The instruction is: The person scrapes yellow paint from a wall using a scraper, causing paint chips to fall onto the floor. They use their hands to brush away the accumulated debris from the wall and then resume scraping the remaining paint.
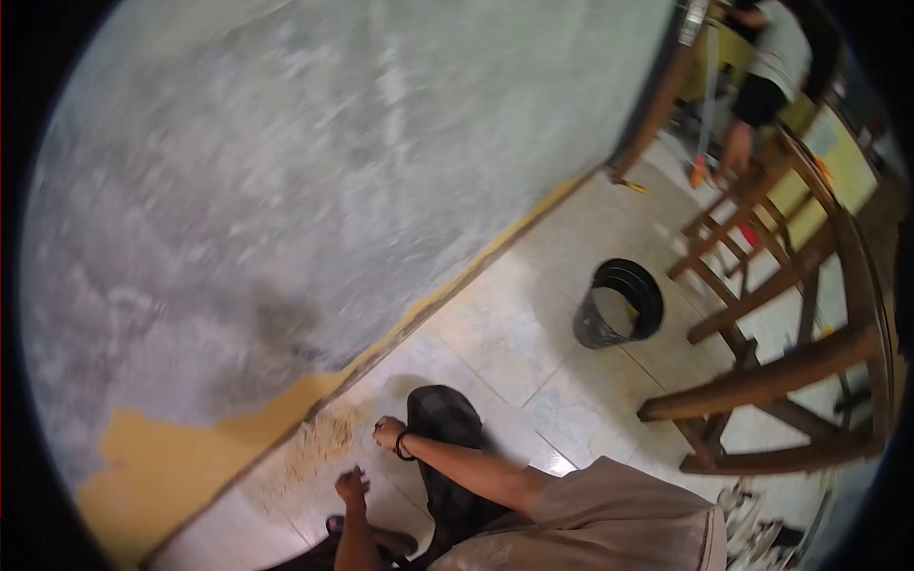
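The right hand (387, 432) is curled into a loose fist low over the floor (533, 343), a dark band at its wrist; whether it grips anything cannot be told. It sits just beside the scatter of paint flakes (319, 445) lying on the tiles at the foot of the wall (314, 181). The left hand (350, 487) is nearer, fingers loosely spread and holding nothing, hovering over the tiles near the same flakes. The wall is scraped grey, with a yellow patch of paint (181, 443) remaining at its lower left. To the right, well apart from the hands, a black bucket (619, 305) stands on the floor. Further right is a wooden frame (790, 314) of beams. At far right another person (766, 71) stands, blurred.
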Demonstrator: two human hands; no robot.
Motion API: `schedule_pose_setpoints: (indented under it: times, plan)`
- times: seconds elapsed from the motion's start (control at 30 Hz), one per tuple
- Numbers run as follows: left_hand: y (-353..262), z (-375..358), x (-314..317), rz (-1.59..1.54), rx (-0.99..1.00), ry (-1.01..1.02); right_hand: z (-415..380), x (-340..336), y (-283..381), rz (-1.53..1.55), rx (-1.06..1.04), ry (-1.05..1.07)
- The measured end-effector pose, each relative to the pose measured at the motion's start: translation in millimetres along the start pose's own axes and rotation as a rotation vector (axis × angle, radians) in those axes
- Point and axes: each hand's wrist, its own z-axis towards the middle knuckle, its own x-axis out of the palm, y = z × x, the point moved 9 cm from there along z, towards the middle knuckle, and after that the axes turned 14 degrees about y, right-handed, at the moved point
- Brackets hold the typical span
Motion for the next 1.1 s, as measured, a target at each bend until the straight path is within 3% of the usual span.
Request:
schedule_pose_setpoints:
  times: [0.07, 0.13, 0.27, 0.37, 0.47, 0.53, 0.63, 0.7, 0.8, 0.87, 0.9, 0.97, 1.1]
  plan:
    - [-28.4, -6.1, 5.1, -0.113, -0.015, -0.041, -4.7, 11.6, 2.2, 0.078, -0.047, -0.048]
    - [-51.1, -17.0, 12.2, -0.212, -0.036, -0.017, 24.9, 34.9, -19.7, 0.156, -0.063, 0.116]
    - [-80.3, -22.1, 31.5, -0.367, -0.048, 0.061, -10.7, 51.1, 13.7, -0.02, -0.114, 0.153]
    - [-78.4, -20.7, 36.9, -0.46, 0.019, 0.038, -38.4, 68.7, 35.0, -0.178, -0.102, 0.22]
    - [-45.6, -27.1, 28.6, -0.556, -0.081, -0.029, -47.4, 100.2, 42.4, -0.211, -0.073, 0.287]
    - [-36.6, -17.8, 51.7, -0.848, 0.03, 0.395, -48.4, 121.7, 42.6, -0.171, -0.079, 0.308]
    - [-48.0, -38.6, 34.5, -0.915, 0.139, 0.416, -48.7, 149.7, 40.6, -0.16, -0.05, 0.334]
    - [-51.6, -41.5, 16.9, -0.891, 0.184, 0.552, -52.3, 164.7, 46.4, -0.121, -0.013, 0.355]
    - [-49.1, -43.6, -8.8, -0.929, 0.054, 0.476, -61.3, 176.7, 70.1, -0.134, 0.013, 0.341]
    - [-66.4, -52.4, -10.3, -0.95, 0.061, 0.778, -71.5, 173.8, 107.0, -0.33, -0.051, 0.22]
    - [-71.6, -54.5, -17.2, -0.941, 0.063, 0.796, -63.5, 165.3, 112.1, -0.326, -0.059, 0.203]
    - [-72.2, -56.1, -26.3, -0.731, 0.025, 0.782, -67.5, 157.2, 163.1, -0.827, -0.561, 0.148]
    - [-27.5, -37.7, -18.5, -0.571, -0.195, 0.741, -140.3, 133.7, 211.7, -0.892, -0.409, 0.064]
